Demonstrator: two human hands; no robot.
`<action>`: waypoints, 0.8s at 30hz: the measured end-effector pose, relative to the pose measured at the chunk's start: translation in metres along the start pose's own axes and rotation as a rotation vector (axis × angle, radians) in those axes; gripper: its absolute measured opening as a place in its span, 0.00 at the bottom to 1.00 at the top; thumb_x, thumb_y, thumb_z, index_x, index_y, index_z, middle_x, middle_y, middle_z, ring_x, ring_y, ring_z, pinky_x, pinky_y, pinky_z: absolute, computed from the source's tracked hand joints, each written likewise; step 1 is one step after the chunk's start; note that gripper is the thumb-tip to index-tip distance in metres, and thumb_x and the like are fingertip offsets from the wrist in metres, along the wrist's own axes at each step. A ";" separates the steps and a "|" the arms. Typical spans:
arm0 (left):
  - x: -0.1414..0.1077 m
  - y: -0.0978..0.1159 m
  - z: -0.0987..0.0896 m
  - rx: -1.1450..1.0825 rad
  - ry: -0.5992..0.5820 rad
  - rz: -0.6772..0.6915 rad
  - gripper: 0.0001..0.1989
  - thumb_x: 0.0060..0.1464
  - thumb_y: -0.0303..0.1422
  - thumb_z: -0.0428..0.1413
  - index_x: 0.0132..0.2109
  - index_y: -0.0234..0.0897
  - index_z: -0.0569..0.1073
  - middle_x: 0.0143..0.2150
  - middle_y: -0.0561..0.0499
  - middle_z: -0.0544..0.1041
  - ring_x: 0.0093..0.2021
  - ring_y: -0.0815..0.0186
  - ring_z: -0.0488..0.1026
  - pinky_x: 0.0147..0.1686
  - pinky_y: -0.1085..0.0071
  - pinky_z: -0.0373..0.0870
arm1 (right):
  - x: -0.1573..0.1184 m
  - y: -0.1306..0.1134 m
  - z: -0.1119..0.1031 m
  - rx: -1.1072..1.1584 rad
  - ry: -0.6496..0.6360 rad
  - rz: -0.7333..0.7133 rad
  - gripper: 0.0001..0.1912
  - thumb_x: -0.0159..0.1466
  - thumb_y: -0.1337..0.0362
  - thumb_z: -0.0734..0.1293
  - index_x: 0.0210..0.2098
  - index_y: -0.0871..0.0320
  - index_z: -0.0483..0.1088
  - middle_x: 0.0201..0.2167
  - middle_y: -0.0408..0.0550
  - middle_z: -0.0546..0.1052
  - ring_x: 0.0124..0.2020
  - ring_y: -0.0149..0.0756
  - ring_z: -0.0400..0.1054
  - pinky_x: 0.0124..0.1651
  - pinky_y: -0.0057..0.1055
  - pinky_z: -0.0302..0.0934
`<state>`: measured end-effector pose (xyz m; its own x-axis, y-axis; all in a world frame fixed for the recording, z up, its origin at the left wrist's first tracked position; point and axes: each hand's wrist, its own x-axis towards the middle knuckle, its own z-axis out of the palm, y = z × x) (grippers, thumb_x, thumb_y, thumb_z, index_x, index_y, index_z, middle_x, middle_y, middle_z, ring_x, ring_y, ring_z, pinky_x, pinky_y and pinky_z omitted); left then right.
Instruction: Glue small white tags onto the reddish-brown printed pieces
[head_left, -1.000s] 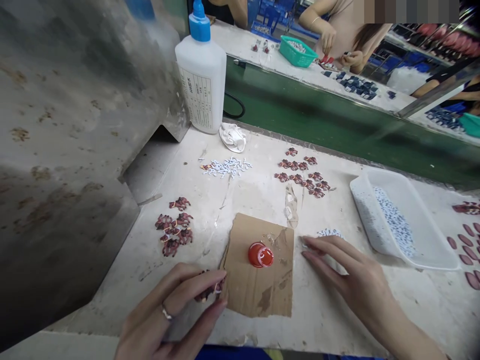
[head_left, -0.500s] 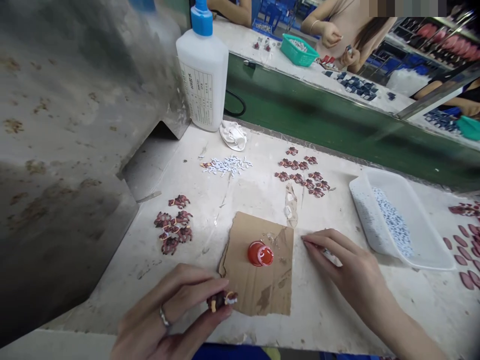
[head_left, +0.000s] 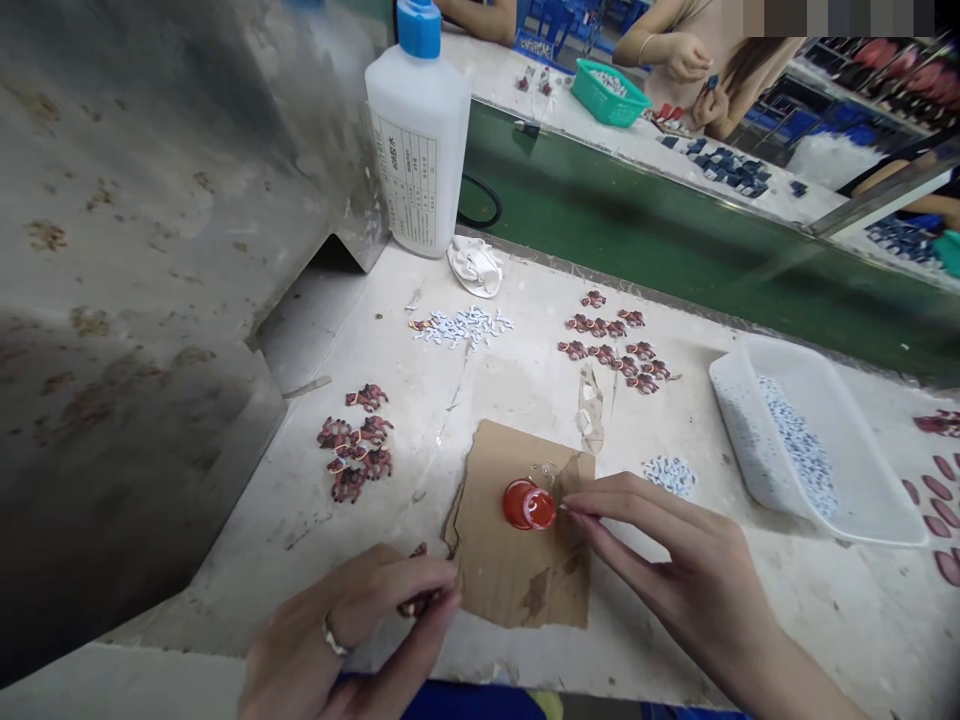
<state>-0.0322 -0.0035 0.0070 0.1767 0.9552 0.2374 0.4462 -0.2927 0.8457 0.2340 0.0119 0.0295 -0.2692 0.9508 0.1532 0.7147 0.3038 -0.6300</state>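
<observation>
My left hand (head_left: 367, 625), with a ring on one finger, pinches a small dark brown figure (head_left: 421, 595) at the near edge of the table. My right hand (head_left: 660, 550) has thumb and forefinger pressed together on a tiny pale piece, close to the right side of a small red cup (head_left: 531, 506). The cup stands on a torn piece of cardboard (head_left: 517, 590). A pile of tiny white-and-blue pieces (head_left: 670, 475) lies just beyond my right hand. More brown figures lie in a group (head_left: 358, 445) at the left and another group (head_left: 615, 345) further back.
A large white glue bottle (head_left: 420, 150) and a crumpled white item (head_left: 475, 267) stand behind a pile of pale pieces (head_left: 469, 326). A translucent tub (head_left: 817, 450) is at the right, a metal housing (head_left: 135, 300) at the left. Across a green divider (head_left: 600, 190), people work near a green basket (head_left: 609, 92).
My right hand has moved left to the red cup, uncovering the small pile. The figure in my left hand has turned and is more hidden by the fingers. The view has shifted slightly.
</observation>
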 end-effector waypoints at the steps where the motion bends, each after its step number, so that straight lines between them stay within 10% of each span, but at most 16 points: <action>1: 0.000 -0.003 -0.001 0.009 -0.033 -0.019 0.09 0.65 0.35 0.60 0.52 0.48 0.74 0.40 0.62 0.83 0.34 0.77 0.82 0.43 0.89 0.77 | 0.001 0.000 0.001 0.007 0.000 -0.002 0.13 0.69 0.71 0.67 0.46 0.44 0.74 0.39 0.41 0.82 0.37 0.38 0.80 0.36 0.32 0.78; 24: -0.004 -0.005 0.002 -0.087 -0.186 0.083 0.16 0.67 0.24 0.55 0.58 0.43 0.73 0.48 0.57 0.78 0.45 0.80 0.79 0.50 0.91 0.73 | 0.000 0.000 -0.003 0.012 -0.053 -0.052 0.13 0.70 0.72 0.66 0.48 0.48 0.75 0.41 0.45 0.81 0.39 0.36 0.79 0.36 0.30 0.76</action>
<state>-0.0329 -0.0059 0.0008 0.3724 0.9011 0.2222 0.3472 -0.3572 0.8671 0.2355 0.0118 0.0315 -0.3397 0.9291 0.1461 0.6913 0.3520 -0.6311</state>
